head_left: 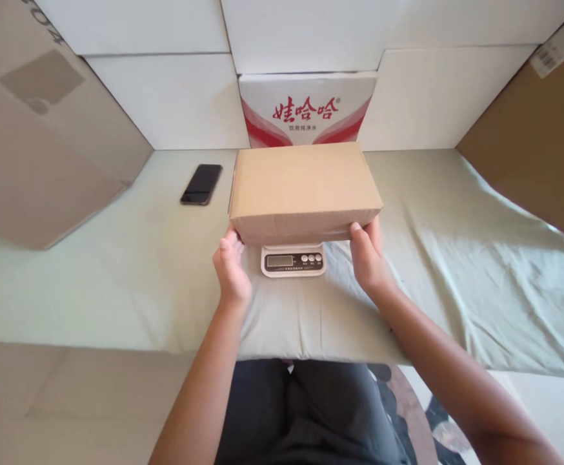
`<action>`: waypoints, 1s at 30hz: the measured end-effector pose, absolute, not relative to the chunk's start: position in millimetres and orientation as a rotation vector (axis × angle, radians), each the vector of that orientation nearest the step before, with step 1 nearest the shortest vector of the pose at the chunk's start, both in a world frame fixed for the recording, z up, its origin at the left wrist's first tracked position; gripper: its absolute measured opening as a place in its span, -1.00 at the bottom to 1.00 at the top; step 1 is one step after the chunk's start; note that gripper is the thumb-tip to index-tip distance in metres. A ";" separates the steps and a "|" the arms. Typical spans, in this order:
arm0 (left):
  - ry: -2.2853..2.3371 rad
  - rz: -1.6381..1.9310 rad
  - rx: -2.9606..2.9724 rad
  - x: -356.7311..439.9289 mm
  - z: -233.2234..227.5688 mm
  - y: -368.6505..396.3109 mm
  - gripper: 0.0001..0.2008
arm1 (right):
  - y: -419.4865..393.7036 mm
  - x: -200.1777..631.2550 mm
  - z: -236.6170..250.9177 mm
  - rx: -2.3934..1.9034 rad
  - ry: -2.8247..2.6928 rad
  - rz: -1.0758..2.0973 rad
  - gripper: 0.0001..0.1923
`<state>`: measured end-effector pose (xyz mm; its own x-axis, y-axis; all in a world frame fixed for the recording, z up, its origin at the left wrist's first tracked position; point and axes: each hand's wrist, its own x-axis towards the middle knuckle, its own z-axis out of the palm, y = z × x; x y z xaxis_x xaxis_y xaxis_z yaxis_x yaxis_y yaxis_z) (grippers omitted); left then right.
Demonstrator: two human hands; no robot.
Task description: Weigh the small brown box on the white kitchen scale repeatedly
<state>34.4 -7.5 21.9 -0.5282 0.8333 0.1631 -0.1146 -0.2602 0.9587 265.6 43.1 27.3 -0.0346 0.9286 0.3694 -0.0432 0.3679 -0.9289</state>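
Head view: both hands, left [231, 268], right [368, 255], grip box [304, 187] corners over scale [293, 259].

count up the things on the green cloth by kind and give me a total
Cardboard box, held by the left hand and right hand: 1
Digital scale: 1
Black phone: 1
Red and white printed carton at the back: 1
Total: 4
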 end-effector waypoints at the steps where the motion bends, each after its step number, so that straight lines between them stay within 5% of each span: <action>1: 1.333 1.860 0.925 34.2 20.7 -6.7 -0.13 | 43.4 264.2 25.0 -0.874 -1.362 0.981 -0.44; 21: 1.327 1.920 0.920 35.9 11.1 9.5 -0.06 | 49.7 257.4 22.9 -0.894 -1.389 1.008 -0.33; 30: 1.258 2.114 0.847 -16.7 7.0 9.8 -0.24 | 93.1 312.4 11.1 -0.994 -0.997 0.937 -0.16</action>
